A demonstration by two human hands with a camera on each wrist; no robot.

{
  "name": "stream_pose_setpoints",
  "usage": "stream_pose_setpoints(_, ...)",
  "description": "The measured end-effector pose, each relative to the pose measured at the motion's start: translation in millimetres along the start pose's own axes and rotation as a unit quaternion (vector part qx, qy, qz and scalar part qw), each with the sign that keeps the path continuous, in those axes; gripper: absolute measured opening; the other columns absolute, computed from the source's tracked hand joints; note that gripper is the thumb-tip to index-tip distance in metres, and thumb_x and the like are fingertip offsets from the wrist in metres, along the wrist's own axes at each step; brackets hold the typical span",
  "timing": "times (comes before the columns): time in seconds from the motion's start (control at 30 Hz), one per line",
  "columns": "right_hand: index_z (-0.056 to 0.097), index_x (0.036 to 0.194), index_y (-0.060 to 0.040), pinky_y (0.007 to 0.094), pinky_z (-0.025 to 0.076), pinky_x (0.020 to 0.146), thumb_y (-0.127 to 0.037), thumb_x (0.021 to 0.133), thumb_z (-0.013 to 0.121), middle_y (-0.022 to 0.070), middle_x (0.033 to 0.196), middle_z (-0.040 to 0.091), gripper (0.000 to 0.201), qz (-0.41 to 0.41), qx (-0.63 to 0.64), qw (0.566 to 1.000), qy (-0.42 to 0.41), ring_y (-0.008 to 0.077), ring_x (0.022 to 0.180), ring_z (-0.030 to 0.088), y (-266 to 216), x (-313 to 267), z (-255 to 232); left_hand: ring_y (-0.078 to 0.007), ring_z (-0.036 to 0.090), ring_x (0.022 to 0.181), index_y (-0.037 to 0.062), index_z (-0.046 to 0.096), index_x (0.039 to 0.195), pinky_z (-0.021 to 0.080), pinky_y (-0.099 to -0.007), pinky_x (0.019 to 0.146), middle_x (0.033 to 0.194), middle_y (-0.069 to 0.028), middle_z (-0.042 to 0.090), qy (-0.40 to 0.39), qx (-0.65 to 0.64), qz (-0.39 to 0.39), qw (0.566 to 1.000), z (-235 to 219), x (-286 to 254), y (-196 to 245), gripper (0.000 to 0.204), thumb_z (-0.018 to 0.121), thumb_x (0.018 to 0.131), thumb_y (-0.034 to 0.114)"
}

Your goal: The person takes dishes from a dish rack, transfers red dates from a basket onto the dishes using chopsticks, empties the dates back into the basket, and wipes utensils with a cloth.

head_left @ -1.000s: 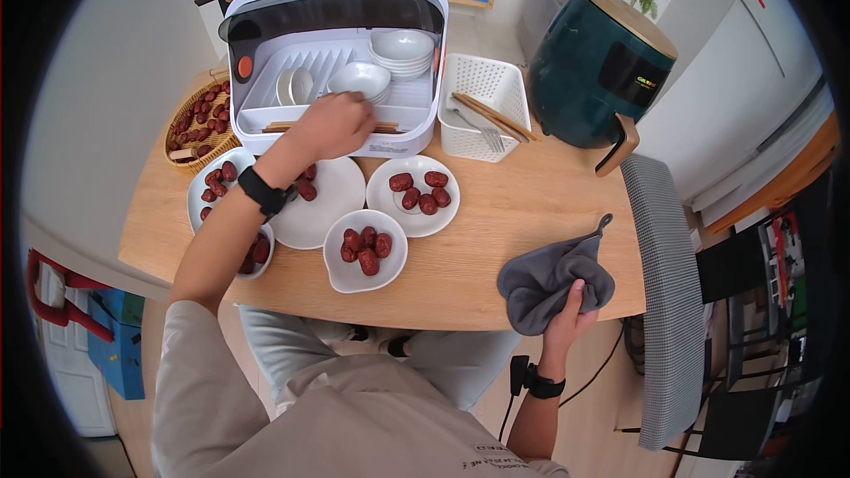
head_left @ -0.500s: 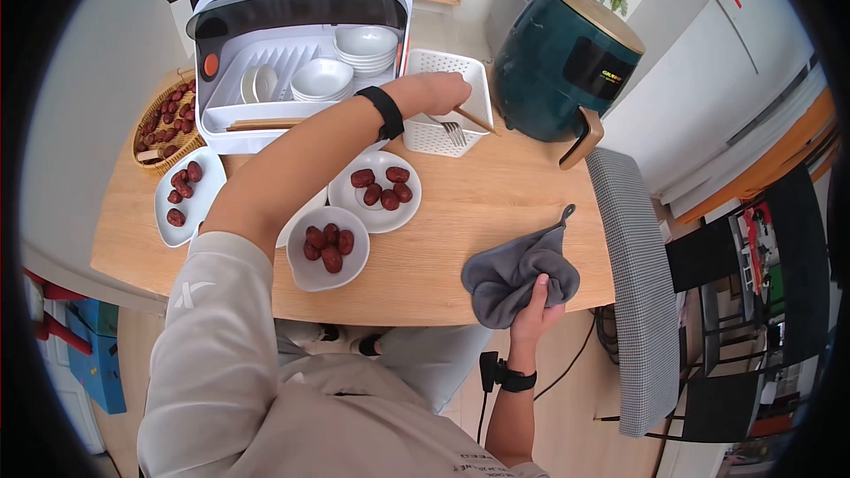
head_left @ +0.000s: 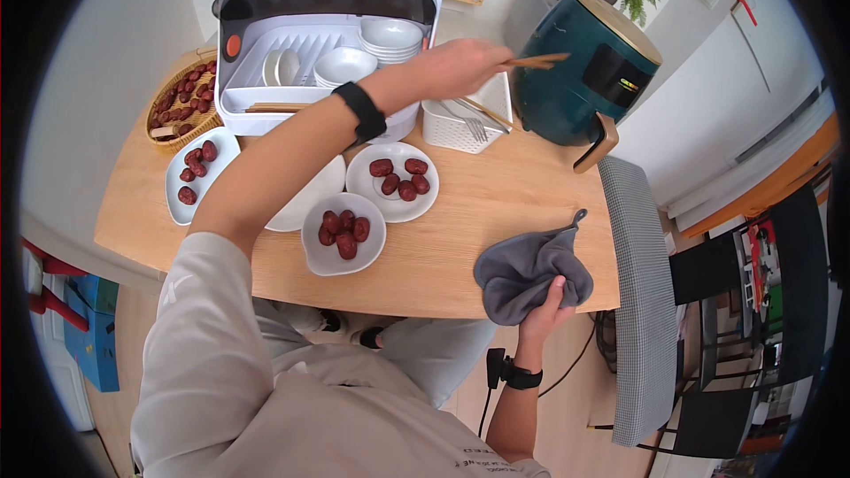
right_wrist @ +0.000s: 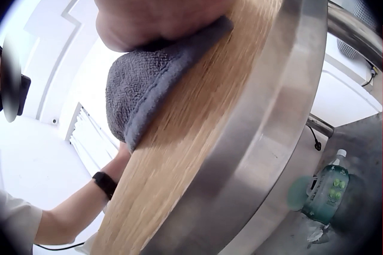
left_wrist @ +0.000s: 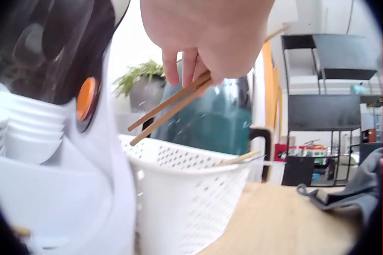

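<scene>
My left hand (head_left: 465, 68) grips a pair of wooden chopsticks (head_left: 538, 61), raised above a white perforated basket (head_left: 460, 137). In the left wrist view, the chopsticks (left_wrist: 167, 111) slant down from the curled fingers over the basket's rim. A fork (head_left: 475, 127) and another wooden stick (head_left: 485, 112) lean in the basket. Near the table's front right edge, my right hand (head_left: 540, 319) holds a bunched grey cloth (head_left: 522, 270), thumb on top. From the right wrist, the cloth (right_wrist: 140, 87) shows lying on the wooden tabletop beneath the hand.
A white dish box (head_left: 235, 102) with its lid raised holds stacked bowls (head_left: 390, 34), small dishes and chopsticks. Red dates lie on plates (head_left: 359, 179), in a bowl (head_left: 319, 258) and in a wicker basket (head_left: 152, 134). A green air fryer (head_left: 567, 80) stands beside the white basket.
My left hand moved from the dish box to the white basket, then lifted chopsticks up out of it. The right hand stays on the cloth.
</scene>
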State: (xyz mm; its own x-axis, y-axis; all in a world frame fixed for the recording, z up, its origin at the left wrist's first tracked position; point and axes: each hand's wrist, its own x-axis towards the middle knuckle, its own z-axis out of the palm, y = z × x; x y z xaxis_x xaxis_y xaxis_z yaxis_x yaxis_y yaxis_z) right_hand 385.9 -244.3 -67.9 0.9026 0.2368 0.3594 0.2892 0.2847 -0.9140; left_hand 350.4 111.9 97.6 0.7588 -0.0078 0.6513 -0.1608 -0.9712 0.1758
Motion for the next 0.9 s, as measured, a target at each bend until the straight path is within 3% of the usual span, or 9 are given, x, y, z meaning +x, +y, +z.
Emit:
stream_pose_setpoints(0.1, 0.047, 0.131, 0.0057, 0.0377, 0.040, 0.103, -0.028, 0.101, 0.049, 0.0159, 0.132, 0.053, 0.045, -0.034, 0.046, 0.998, 0.014, 0.0240, 0.120, 0.052, -16, -12, 8, -0.0371, 0.061, 0.088, 0.0014, 0.052, 0.114, 0.050, -0.0442, 0.072, 0.092, -0.0200, 0.061, 0.024, -0.076, 0.077, 0.994, -29, -28, 70, 0.026, 0.052, 0.090, 0.008)
stream_pose_setpoints(0.17, 0.033, 0.142, 0.0031, 0.0415, 0.035, 0.109, -0.043, 0.101, 0.045, 0.0155, 0.144, 0.042, 0.063, -0.002, 0.144, 0.989, -0.015, 0.0263, 0.130, 0.044, -27, -33, 1, -0.0364, 0.061, 0.083, 0.0016, 0.049, 0.110, 0.050, -0.0436, 0.065, 0.088, -0.0180, 0.058, -0.176, -0.097, 0.023, 0.979, -60, -62, 136, 0.023, 0.050, 0.087, 0.004)
stream_pose_setpoints(0.3, 0.029, 0.148, -0.0092, 0.0506, 0.032, 0.111, -0.068, 0.092, 0.040, 0.0146, 0.147, 0.039, 0.082, -0.030, 0.227, 0.969, -0.095, 0.0335, 0.133, 0.040, -77, -97, 14, -0.0383, 0.063, 0.082, -0.0027, 0.049, 0.104, 0.052, -0.0430, 0.067, 0.094, -0.0203, 0.057, -0.270, -0.246, 0.075, 0.928, -58, -126, 200, 0.025, 0.056, 0.083, 0.009)
stream_pose_setpoints(0.33, 0.029, 0.148, -0.0092, 0.0506, 0.032, 0.111, -0.068, 0.092, 0.040, 0.0146, 0.147, 0.039, 0.082, -0.028, 0.229, 0.968, -0.098, 0.0335, 0.133, 0.040, -78, -99, 18, -0.0379, 0.062, 0.088, -0.0031, 0.052, 0.102, 0.051, -0.0432, 0.076, 0.099, -0.0210, 0.057, -0.452, -0.170, 0.068, 0.873, -73, -123, 207, 0.025, 0.057, 0.083, 0.011)
stream_pose_setpoints(0.4, 0.030, 0.147, -0.0088, 0.0504, 0.033, 0.110, -0.068, 0.093, 0.041, 0.0146, 0.145, 0.040, 0.081, -0.014, 0.214, 0.969, -0.121, 0.0335, 0.132, 0.041, -82, -101, 27, -0.0383, 0.059, 0.094, -0.0032, 0.055, 0.102, 0.050, -0.0430, 0.082, 0.104, -0.0206, 0.058, -0.216, -0.368, 0.050, 0.903, -57, -170, 210, 0.022, 0.056, 0.084, 0.010)
stream_pose_setpoints(0.7, 0.034, 0.145, -0.0070, 0.0496, 0.038, 0.106, -0.065, 0.094, 0.042, 0.0146, 0.140, 0.045, 0.078, 0.039, 0.126, 0.966, -0.223, 0.0335, 0.126, 0.047, -104, -92, 47, -0.0350, 0.060, 0.084, -0.0005, 0.054, 0.108, 0.050, -0.0389, 0.078, 0.093, -0.0187, 0.061, -0.421, -0.350, -0.180, 0.817, -108, -198, 207, 0.020, 0.051, 0.093, 0.012)
stream_pose_setpoints(0.8, 0.036, 0.144, -0.0064, 0.0494, 0.039, 0.104, -0.064, 0.094, 0.042, 0.0146, 0.139, 0.046, 0.077, 0.059, 0.099, 0.962, -0.247, 0.0335, 0.124, 0.049, -112, -52, 25, -0.0309, 0.058, 0.066, 0.0008, 0.049, 0.105, 0.050, -0.0382, 0.068, 0.077, -0.0135, 0.059, -0.222, -0.449, -0.203, 0.841, -118, -238, 185, 0.014, 0.048, 0.097, 0.013)
stream_pose_setpoints(0.87, 0.037, 0.143, -0.0060, 0.0492, 0.040, 0.103, -0.064, 0.094, 0.042, 0.0146, 0.138, 0.048, 0.076, 0.079, 0.077, 0.962, -0.252, 0.0335, 0.122, 0.050, -119, -54, -1, -0.0214, 0.060, 0.077, 0.0026, 0.047, 0.111, 0.048, -0.0389, 0.075, 0.086, -0.0125, 0.058, 0.038, -0.723, -0.297, 0.623, -117, -250, 185, 0.013, 0.042, 0.101, 0.011)
stream_pose_setpoints(0.9, 0.037, 0.143, -0.0058, 0.0491, 0.041, 0.103, -0.063, 0.094, 0.042, 0.0146, 0.137, 0.048, 0.075, 0.087, 0.066, 0.961, -0.256, 0.0335, 0.121, 0.051, -121, -57, -1, -0.0214, 0.060, 0.077, 0.0026, 0.047, 0.111, 0.048, -0.0389, 0.075, 0.086, -0.0125, 0.058, 0.034, -0.724, -0.298, 0.621, -111, -243, 191, 0.013, 0.042, 0.101, 0.011)
